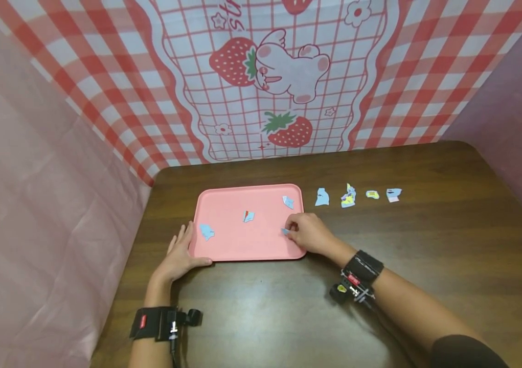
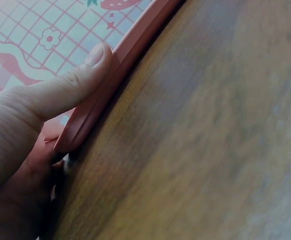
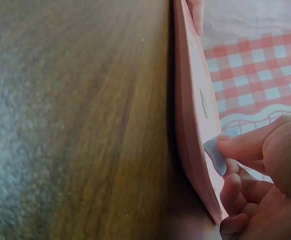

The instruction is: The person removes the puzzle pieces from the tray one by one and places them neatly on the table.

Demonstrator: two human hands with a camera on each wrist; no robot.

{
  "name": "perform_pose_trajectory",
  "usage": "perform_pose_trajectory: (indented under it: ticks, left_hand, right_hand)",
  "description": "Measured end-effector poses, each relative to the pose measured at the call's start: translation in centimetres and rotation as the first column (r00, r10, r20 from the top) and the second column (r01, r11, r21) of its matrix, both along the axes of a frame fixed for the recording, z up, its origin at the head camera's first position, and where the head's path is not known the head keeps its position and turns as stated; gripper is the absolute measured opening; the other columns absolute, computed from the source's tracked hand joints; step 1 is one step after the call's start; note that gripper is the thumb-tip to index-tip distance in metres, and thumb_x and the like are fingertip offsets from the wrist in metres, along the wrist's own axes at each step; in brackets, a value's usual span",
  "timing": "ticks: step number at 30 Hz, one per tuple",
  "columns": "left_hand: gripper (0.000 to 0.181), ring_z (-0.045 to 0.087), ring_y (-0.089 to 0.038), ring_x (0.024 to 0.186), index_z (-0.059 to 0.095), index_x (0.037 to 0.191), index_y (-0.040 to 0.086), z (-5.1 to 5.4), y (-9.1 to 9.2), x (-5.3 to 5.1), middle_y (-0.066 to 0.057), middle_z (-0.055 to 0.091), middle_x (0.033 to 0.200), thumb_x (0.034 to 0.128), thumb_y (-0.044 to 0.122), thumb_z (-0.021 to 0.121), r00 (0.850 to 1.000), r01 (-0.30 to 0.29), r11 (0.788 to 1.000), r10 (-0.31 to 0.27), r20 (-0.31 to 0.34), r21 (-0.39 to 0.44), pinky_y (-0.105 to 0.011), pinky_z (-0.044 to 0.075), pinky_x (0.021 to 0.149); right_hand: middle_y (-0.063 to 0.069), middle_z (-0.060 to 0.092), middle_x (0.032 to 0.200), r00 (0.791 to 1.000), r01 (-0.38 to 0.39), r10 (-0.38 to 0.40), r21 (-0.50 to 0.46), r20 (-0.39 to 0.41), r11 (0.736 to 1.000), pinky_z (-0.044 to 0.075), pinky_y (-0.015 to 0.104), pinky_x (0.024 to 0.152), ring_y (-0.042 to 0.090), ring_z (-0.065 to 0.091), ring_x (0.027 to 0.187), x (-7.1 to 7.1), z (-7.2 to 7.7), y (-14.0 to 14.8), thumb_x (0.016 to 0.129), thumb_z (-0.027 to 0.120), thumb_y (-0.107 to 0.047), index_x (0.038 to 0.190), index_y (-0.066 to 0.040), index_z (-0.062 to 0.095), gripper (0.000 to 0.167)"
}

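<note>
In the head view my right hand [image 1: 310, 233] pinches a small blue paper piece [image 1: 285, 231] between thumb and fingers. It is low over the right part of a pink tray [image 1: 224, 250]. The right wrist view shows this blue piece [image 3: 215, 154] tilted at the tray's surface. My left hand [image 1: 181, 258] lies at the tray's near left corner, thumb on the front rim and straight fingers along the left side. Other pieces lie in the tray: a blue one [image 1: 207, 231] at left, a blue-and-red one [image 1: 248, 216] in the middle, a blue-and-white one [image 1: 288, 202] at upper right.
Right of the tray, a row of cut pieces lies on the brown table [image 1: 261, 312]: a blue one [image 1: 322, 197], a multicoloured one [image 1: 348, 197], a small yellow-centred one [image 1: 372, 194], and a blue-and-pink one [image 1: 393, 194]. A strawberry-print cloth [image 1: 261, 122] hangs behind the table.
</note>
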State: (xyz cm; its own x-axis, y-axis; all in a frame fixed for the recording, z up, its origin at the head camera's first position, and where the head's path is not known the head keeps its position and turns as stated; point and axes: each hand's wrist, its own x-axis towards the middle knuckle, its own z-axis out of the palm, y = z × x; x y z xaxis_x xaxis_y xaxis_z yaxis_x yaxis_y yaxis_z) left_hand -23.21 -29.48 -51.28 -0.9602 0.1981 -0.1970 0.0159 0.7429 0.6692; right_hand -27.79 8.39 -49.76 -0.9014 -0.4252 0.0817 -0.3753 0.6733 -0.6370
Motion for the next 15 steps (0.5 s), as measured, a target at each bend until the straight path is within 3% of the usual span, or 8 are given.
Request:
perform_pose_trajectory:
  ticks: [15]
  left_hand:
    - [0.127, -0.007, -0.036, 0.154, 0.006, 0.161, 0.000, 0.0, -0.1, 0.0, -0.019, 0.004, 0.167, 0.0755, 0.048, 0.086, 1.000, -0.002, 1.000, 0.002, 0.003, 0.009, -0.056, -0.007, 0.119]
  right_hand:
    - [-0.003, 0.063, 0.071, 0.998, 0.060, -0.058, -0.109, 0.022, 0.992, 0.047, 0.030, 0.066, 0.011, 0.056, 0.067, -0.2, 1.1, 1.1, 0.084, 0.074, -0.008, 0.085, -0.007, 0.070, 0.004]
